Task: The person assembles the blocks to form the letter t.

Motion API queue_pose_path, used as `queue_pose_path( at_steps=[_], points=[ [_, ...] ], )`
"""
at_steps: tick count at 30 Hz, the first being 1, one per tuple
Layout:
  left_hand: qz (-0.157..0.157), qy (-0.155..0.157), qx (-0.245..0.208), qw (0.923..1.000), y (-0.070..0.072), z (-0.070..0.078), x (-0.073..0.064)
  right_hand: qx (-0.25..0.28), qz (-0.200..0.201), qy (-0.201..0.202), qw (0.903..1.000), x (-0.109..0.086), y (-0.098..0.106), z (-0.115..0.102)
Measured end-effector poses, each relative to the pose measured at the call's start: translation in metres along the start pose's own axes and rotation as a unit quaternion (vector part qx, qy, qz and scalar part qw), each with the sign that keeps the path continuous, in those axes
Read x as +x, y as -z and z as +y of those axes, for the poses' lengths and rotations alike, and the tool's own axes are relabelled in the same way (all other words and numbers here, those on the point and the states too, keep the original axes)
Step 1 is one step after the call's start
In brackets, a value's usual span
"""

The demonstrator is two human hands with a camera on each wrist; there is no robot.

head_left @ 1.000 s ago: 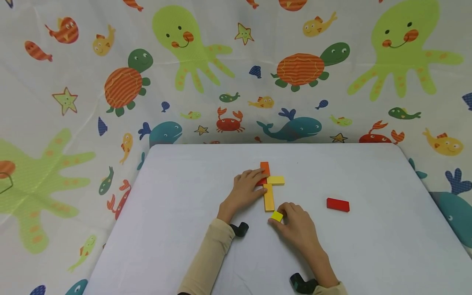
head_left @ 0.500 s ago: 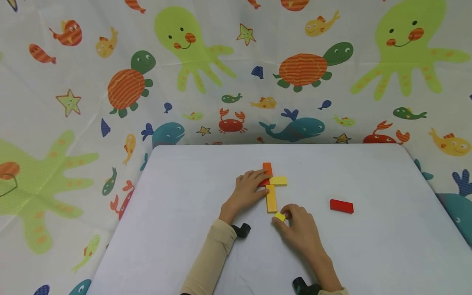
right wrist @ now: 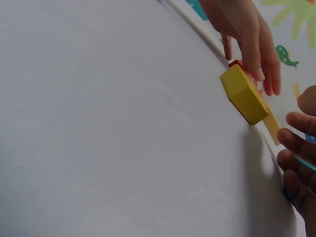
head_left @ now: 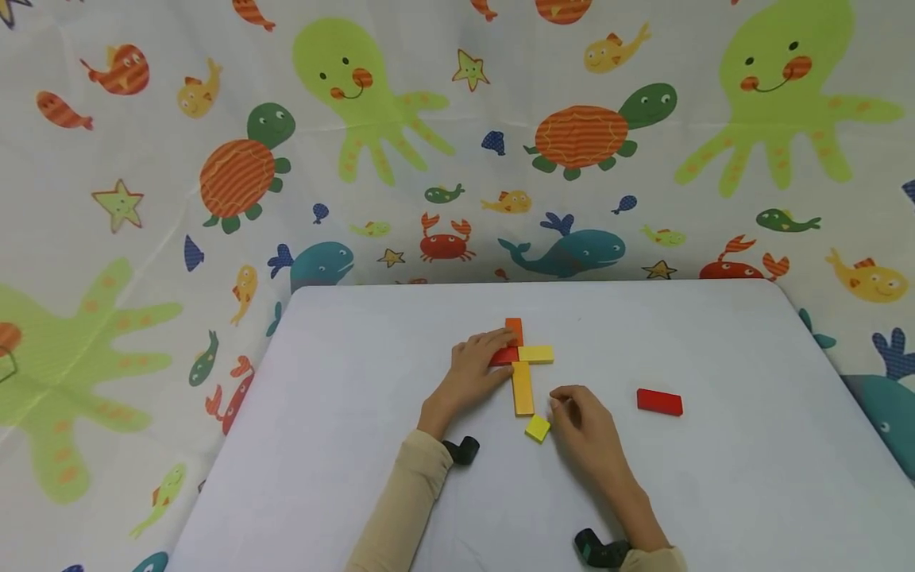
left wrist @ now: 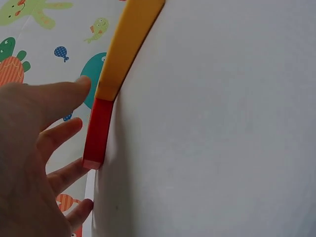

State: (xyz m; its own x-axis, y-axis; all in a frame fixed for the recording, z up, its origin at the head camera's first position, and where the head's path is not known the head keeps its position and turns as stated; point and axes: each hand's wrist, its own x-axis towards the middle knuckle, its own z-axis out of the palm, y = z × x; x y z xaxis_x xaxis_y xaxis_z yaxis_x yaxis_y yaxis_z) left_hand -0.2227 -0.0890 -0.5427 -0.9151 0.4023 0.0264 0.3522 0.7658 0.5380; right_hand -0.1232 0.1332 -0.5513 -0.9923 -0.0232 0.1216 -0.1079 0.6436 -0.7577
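My left hand [head_left: 473,369] rests its fingers on a red block [head_left: 504,357] and by the lower end of an orange block [head_left: 514,326], partly covering both. A pale yellow block [head_left: 536,355] adjoins the red one on its right. Below them lies a long amber block [head_left: 523,391], near the left thumb. Just past its lower end sits a small bright yellow block [head_left: 538,429], turned at an angle. My right hand [head_left: 588,425] hovers right of that block with loosely bent fingers, holding nothing; the right wrist view shows a gap between its fingers and the yellow block [right wrist: 243,96].
A second red block [head_left: 659,402] lies by itself to the right on the white table [head_left: 736,477]. Behind the table's far edge hangs a cloth [head_left: 400,214] printed with sea animals. Black wrist devices [head_left: 600,550] are worn on both arms.
My right hand has let go of the small yellow block and drawn back to the right. The block stays below the amber one. The left hand keeps its place.
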Motion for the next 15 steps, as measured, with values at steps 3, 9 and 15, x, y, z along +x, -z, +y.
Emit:
queue_pose_path(
  at_steps=[3, 9, 15],
  points=[
    [0.005, 0.005, -0.012, 0.9999, 0.002, -0.002, 0.000, 0.007, -0.003, 0.003, 1.0000, 0.008, 0.002, 0.002],
    [0.009, 0.020, -0.018, 0.9996, 0.004, -0.005, 0.003, 0.019, -0.008, 0.016, 0.9997, 0.028, 0.004, 0.007],
    [0.006, 0.023, -0.014, 0.9996, 0.002, -0.007, 0.005, 0.005, -0.026, 0.019, 0.9995, 0.047, 0.004, 0.011]
  ],
)
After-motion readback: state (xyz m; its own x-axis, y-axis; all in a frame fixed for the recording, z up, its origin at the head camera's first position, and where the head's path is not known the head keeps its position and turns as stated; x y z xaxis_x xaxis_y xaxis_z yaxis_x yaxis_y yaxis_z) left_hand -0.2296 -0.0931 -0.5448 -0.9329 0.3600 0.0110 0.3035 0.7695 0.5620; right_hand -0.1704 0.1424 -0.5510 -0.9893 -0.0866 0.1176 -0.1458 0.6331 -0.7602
